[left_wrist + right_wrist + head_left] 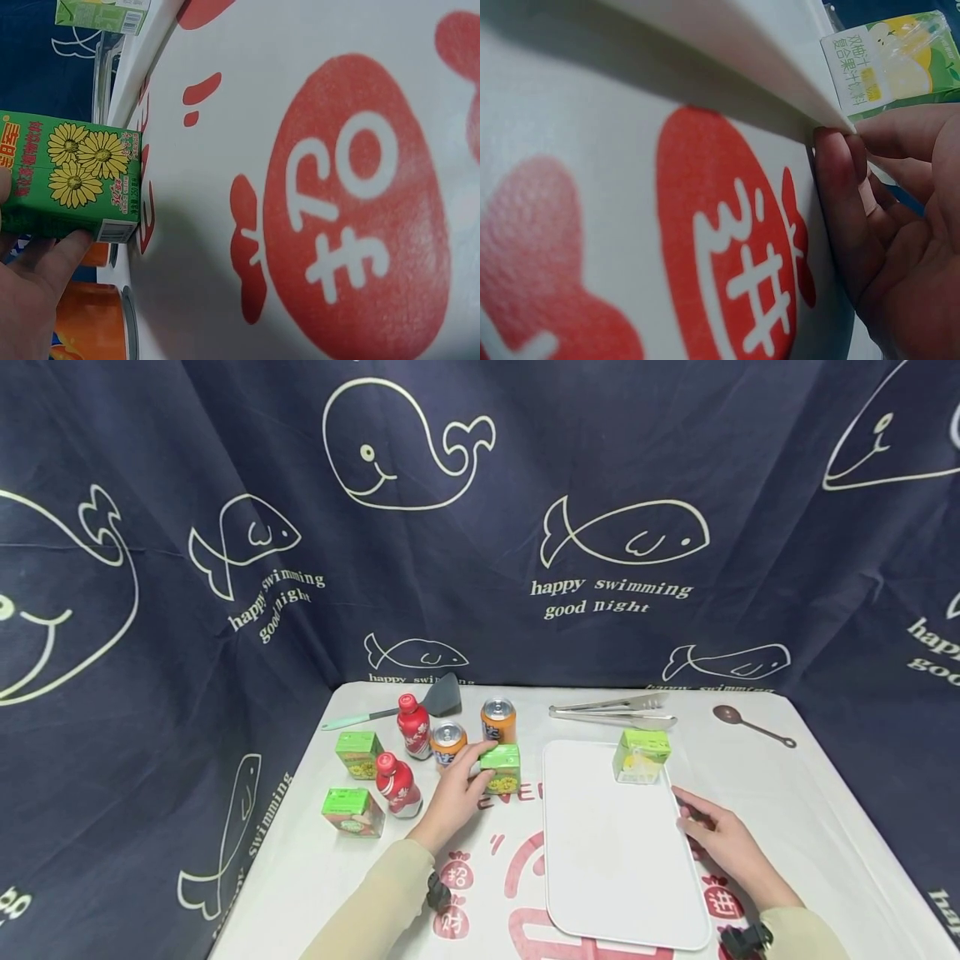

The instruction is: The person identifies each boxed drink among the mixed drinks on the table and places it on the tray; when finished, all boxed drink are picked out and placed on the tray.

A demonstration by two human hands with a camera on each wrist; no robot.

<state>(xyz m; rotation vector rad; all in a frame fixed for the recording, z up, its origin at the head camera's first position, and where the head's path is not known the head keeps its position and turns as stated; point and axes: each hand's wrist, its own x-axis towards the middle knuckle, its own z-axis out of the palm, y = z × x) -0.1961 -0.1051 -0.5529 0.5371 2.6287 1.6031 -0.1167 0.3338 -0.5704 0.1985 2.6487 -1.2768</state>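
My left hand grips a green drink carton with yellow flowers on it, near the middle of the table. In the left wrist view, fingertips press against the lower side of that carton. A white tray lies to its right, and my right hand pinches the tray's right rim. In the right wrist view the thumb sits at the rim's edge. On the tray's far right corner stands a yellow-green juice carton.
Left of the left hand stand two red bottles and two green-topped cartons. Two orange cans are just behind it. Along the back lie a spatula, metal tongs and a brown spoon. A dark curtain hangs behind.
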